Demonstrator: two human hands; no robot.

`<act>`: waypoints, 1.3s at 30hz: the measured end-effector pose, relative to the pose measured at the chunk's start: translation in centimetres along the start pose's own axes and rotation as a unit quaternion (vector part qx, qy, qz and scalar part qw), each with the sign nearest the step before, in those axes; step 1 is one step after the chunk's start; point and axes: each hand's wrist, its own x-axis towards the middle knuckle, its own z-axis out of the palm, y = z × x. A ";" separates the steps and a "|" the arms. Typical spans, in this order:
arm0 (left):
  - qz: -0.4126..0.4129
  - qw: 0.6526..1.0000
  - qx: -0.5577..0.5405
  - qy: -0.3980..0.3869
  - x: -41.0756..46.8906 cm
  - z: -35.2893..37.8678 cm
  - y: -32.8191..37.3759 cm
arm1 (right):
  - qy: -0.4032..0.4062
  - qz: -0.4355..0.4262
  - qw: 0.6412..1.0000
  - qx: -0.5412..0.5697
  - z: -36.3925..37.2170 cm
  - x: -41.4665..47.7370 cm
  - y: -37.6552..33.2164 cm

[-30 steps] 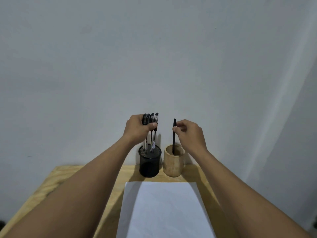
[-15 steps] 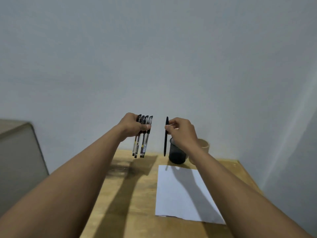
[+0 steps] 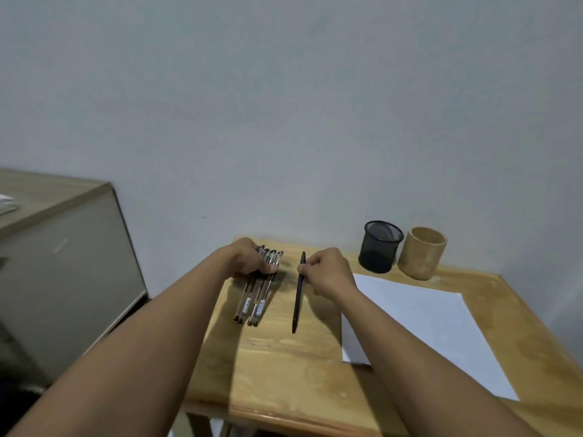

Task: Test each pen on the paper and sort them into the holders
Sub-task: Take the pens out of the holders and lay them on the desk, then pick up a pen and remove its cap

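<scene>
Wooden table (image 3: 284, 367), black pen (image 3: 297, 298) in right hand (image 3: 328, 272)

paper (image 3: 422, 323): near-left corner hidden behind right forearm | clear pens (image 3: 257, 298): cap ends covered by left hand (image 3: 249, 258), label print too small to read | cabinet (image 3: 63, 263): cut off at left edge

Left hand (image 3: 249, 258) grips clear pens (image 3: 257, 294); right hand (image 3: 328, 271) pinches black pen (image 3: 298, 298) over table (image 3: 284, 367).
</scene>
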 end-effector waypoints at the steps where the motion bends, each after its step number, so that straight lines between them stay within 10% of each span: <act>1: -0.008 1.000 0.008 -0.004 0.2 0.1 -0.5 | -0.001 0.012 1.000 -0.005 0.8 0.1 0.3; 18: 0.028 0.975 0.184 0.118 1.1 1.5 -3.5 | -0.058 -0.150 0.963 -0.217 4.6 -2.0 1.6; 39: 0.108 0.959 0.218 0.146 -0.8 3.6 -4.5 | -0.013 -0.103 0.966 -0.237 4.2 -3.5 1.7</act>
